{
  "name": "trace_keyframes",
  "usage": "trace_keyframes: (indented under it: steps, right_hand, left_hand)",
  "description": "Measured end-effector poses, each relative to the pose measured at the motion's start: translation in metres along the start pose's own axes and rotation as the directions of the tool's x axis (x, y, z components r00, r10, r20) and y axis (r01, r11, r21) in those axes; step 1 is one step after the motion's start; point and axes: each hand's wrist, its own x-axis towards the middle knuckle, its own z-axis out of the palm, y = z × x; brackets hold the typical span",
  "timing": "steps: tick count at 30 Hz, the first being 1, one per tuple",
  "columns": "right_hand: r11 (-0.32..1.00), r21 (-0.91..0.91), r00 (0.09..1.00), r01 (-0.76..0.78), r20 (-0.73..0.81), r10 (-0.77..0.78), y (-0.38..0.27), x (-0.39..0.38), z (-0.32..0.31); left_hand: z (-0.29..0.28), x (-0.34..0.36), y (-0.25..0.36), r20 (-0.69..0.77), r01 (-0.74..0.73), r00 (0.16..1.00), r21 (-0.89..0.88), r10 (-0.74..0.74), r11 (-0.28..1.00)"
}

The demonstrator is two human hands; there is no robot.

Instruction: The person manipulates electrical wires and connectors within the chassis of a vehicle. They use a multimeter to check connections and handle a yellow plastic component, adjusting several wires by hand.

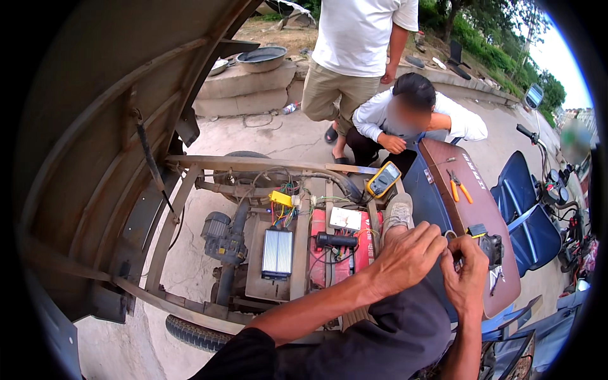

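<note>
Above the edge of the brown seat board [478,183], my left hand [415,252] and my right hand [465,269] meet with their fingers pinched. A small pale ring-shaped thing [449,235] shows between the fingertips, mostly hidden by them. My right hand seems to grip it; what the left fingers pinch is too small to make out. Just beyond my right hand lies a black device with a yellow-marked block [489,246]. Pliers with orange handles [461,187] rest on the board. A yellow multimeter [384,180] leans on the frame near my shoe.
Left of me, the open vehicle frame [266,163] holds a finned silver controller [277,252], a motor [223,237], a yellow connector box [281,199], loose wires and a red battery [323,269]. A raised panel [95,158] stands at left. One person [405,120] crouches opposite; another [361,44] stands behind.
</note>
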Motion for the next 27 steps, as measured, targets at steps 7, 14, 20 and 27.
trace_keyframes:
  steps: [7, 14, 20, 27]
  right_hand:
    - [0.66, 0.642, 0.92, -0.391, 0.243, 0.308, 0.019, -0.02, -0.013]
    - [0.579, 0.671, 0.858, -0.463, 0.176, 0.483, 0.085, -0.007, -0.034]
    - [0.761, -0.625, 0.984, -0.177, -0.105, 0.143, 0.221, 0.006, -0.018]
    - [0.71, -0.671, 0.969, -0.215, -0.053, 0.243, 0.232, -0.007, -0.075]
  left_hand:
    - [-0.008, 0.009, 0.022, -0.063, -0.109, 0.993, -0.256, 0.096, 0.961]
    - [-0.03, 0.0, 0.031, -0.331, 0.074, 0.9, -0.525, -0.284, 0.848]
    - [-0.098, -0.067, -0.063, -0.151, 0.412, 0.868, -0.313, -0.474, 0.856]
    - [-0.117, -0.102, -0.145, -0.156, 0.602, 0.726, -0.327, -0.67, 0.728]
